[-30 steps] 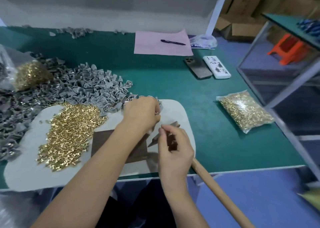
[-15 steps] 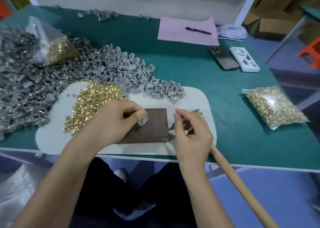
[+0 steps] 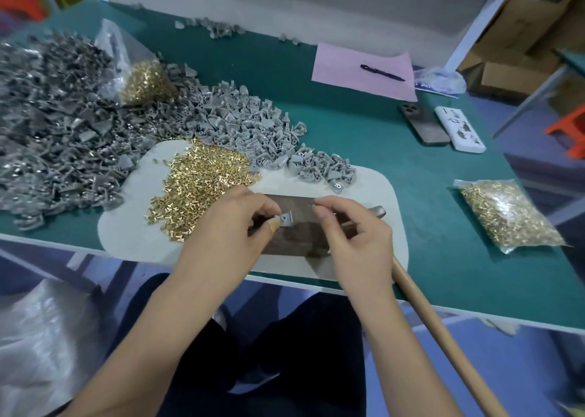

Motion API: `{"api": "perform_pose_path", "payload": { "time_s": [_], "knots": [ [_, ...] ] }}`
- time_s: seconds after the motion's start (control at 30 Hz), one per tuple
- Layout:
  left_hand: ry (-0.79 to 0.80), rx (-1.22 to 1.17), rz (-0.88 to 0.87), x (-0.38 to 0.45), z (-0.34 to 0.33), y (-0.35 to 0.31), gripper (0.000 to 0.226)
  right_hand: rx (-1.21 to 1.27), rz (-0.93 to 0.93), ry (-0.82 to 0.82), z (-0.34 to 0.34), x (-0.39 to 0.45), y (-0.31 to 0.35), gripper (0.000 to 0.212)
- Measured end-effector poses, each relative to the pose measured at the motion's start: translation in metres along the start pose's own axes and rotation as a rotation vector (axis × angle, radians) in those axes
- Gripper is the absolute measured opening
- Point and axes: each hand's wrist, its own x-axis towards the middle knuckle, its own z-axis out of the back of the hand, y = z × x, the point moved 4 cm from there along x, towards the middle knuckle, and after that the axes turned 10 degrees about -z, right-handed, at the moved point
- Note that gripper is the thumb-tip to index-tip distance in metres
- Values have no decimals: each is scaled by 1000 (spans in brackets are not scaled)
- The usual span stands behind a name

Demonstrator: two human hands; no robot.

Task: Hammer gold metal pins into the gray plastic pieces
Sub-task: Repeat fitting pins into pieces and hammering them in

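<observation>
Here, I pinch one gray plastic piece (image 3: 286, 219) between the thumb and fingers of my left hand (image 3: 231, 226), holding it just over the dark metal block (image 3: 294, 236). My right hand (image 3: 351, 239) sits at three o'clock from the piece, thumb and forefinger pressed together near it; whether they hold a pin I cannot tell, it is too small to see. The same hand's curled fingers keep the hammer (image 3: 443, 331) against the palm, its head poking out at two o'clock and its wooden handle running off toward five o'clock past the table edge.

The block lies on a pale rounded mat (image 3: 126, 236). At ten o'clock from the block a loose heap of gold pins (image 3: 196, 188) spreads across the mat, and at twelve o'clock a pile of gray pieces (image 3: 247, 131) spills onto it. Further toward nine o'clock lies a larger, darker gray heap (image 3: 53, 131), with an open bag of pins (image 3: 142, 81) resting on it.

All of this rests on a green table (image 3: 411, 179). At three o'clock lies a sealed bag of pins (image 3: 506, 214); at one o'clock, two phones (image 3: 424, 122) side by side and a pink sheet (image 3: 348, 78) with a pen (image 3: 381, 72) on it. Cardboard boxes (image 3: 519, 52) stand beyond the table's far right corner.
</observation>
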Motion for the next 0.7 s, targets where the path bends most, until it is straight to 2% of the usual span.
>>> {"api": "perform_pose_path", "payload": {
  "time_s": [0.13,0.27,0.47,0.7],
  "knots": [
    [2,31,-5,-1,4,1,10,-163,35,178,-15,3,13,11],
    [9,20,-2,1,4,4,10,-314,38,176,-21,3,21,14],
    [-27,85,4,0,5,6,8,-478,51,246,-21,1,32,7],
    [-68,127,-5,-1,7,6,7,-881,233,233,-29,5,59,12]
  ]
}}
